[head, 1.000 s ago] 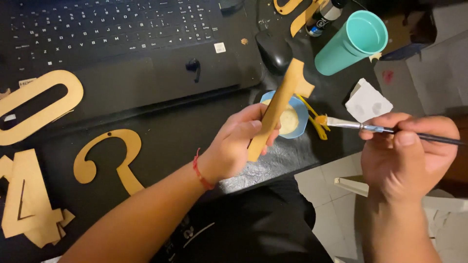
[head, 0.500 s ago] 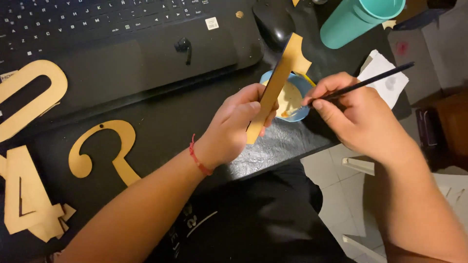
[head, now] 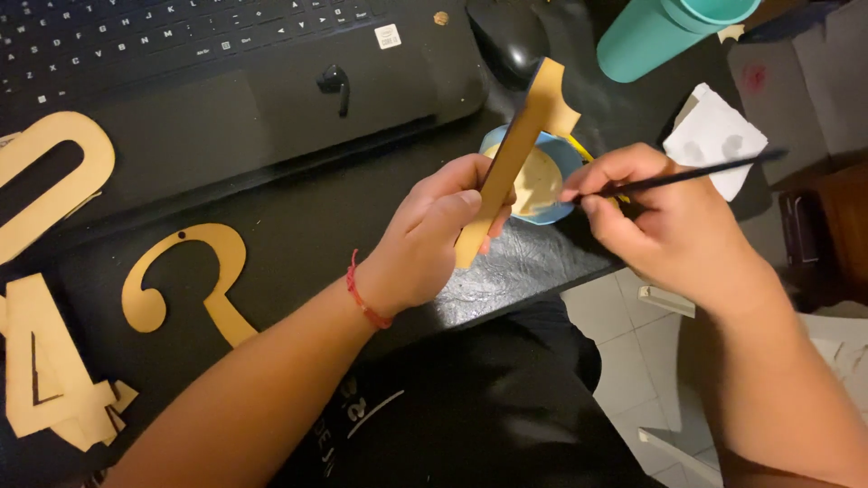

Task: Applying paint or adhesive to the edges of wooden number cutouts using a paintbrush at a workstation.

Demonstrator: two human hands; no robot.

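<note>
Count of things around the blue bowl (head: 542, 181)

Four gold cut-out shapes: three (head: 185, 280) lie left of the bowl, one (head: 511, 163) stands over it. One paintbrush (head: 687, 173), one teal cup (head: 665, 32), one mouse (head: 508, 41), one earbud (head: 334, 83), two hands.

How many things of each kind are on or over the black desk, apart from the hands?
Tan cutouts: 4 (held piece, hook shape, oval, stack)
Brush: 1
Blue bowl: 1
Teal cup: 1
Laptop: 1
Mouse: 1
Earbud: 1
White paper: 1
Total: 11
</note>
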